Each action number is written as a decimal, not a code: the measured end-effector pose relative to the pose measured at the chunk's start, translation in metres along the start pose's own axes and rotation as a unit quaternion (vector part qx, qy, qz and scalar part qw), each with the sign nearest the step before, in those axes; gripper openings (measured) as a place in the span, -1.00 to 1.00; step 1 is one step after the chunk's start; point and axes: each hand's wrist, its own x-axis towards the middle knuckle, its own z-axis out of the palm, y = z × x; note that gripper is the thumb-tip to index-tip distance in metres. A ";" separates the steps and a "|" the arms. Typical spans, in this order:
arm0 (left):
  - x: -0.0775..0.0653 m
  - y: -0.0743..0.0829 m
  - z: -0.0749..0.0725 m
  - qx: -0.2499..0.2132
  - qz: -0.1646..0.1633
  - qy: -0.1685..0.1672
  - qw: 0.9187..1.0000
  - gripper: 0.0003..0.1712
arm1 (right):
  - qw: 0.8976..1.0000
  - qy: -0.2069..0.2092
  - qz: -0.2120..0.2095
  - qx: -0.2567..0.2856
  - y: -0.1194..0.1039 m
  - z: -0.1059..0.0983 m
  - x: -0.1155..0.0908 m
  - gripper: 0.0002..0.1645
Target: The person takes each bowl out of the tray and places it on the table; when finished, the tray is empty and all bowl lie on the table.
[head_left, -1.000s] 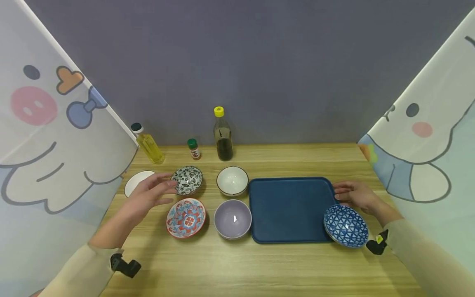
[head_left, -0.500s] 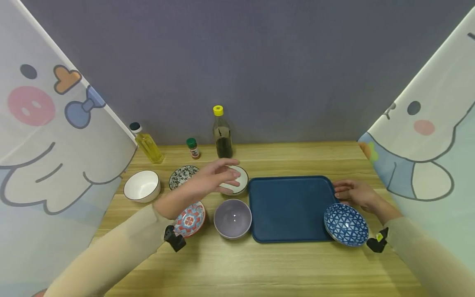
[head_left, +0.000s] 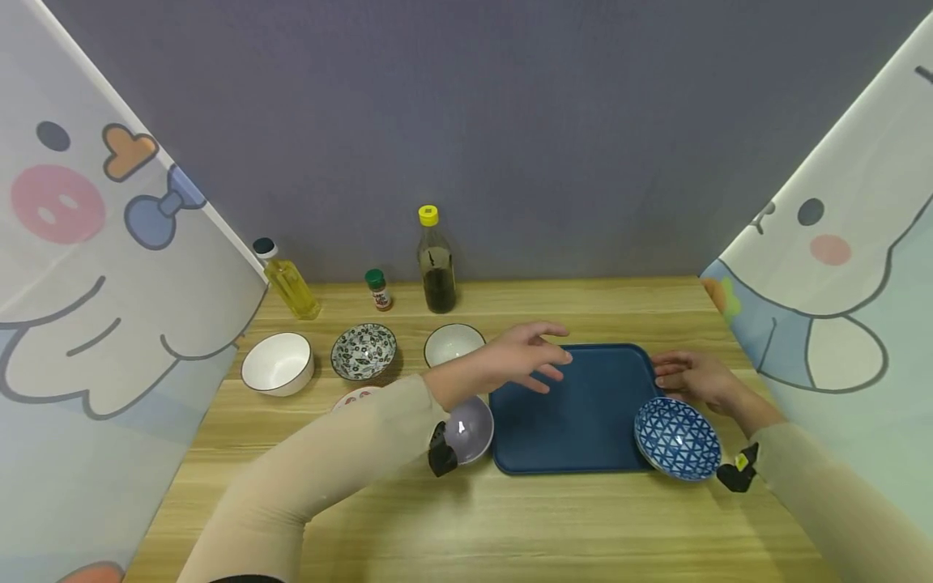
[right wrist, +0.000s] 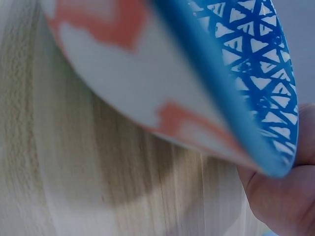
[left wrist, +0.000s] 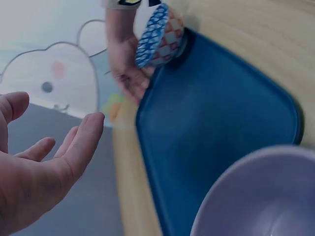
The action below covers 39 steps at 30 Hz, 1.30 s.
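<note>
My left hand (head_left: 526, 356) hangs over the left part of the dark blue tray (head_left: 576, 437), fingers spread and holding nothing. In the left wrist view its palm and fingers (left wrist: 81, 147) show apart from the tray. My right hand (head_left: 692, 379) lies at the tray's right edge with fingers loosely bent, right at the rim. Just in front of it, a blue-and-white triangle-patterned bowl (head_left: 678, 439) sits tilted over the tray's right edge. Its outside (right wrist: 118, 73) is white and orange in the right wrist view, where part of the right hand (right wrist: 285, 196) shows behind the bowl's rim.
Left of the tray stand a lilac bowl (head_left: 470, 429), a white bowl (head_left: 452, 342), a black floral bowl (head_left: 364, 352) and another white bowl (head_left: 279, 364). My left sleeve mostly hides a red-patterned bowl (head_left: 355, 397). Behind are an oil bottle (head_left: 293, 290), spice jar (head_left: 379, 293) and dark-sauce bottle (head_left: 439, 279).
My left hand has swept right from beside the floral bowl, past the white bowl, to over the tray. The right hand and the blue bowl have stayed in place.
</note>
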 end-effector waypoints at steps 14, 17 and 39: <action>0.045 -0.033 0.062 -0.055 -0.084 -0.022 0.995 -0.39 | 1.000 0.001 0.005 -0.001 -0.002 -0.001 -0.001 -0.30; 0.051 -0.042 0.073 -0.061 -0.096 -0.019 0.993 -0.37 | 1.000 0.002 0.004 -0.002 -0.001 -0.001 0.000 -0.30; 0.070 -0.070 0.125 -0.074 -0.128 0.031 0.988 -0.43 | 0.999 -0.006 -0.013 -0.035 -0.005 -0.002 -0.004 -0.33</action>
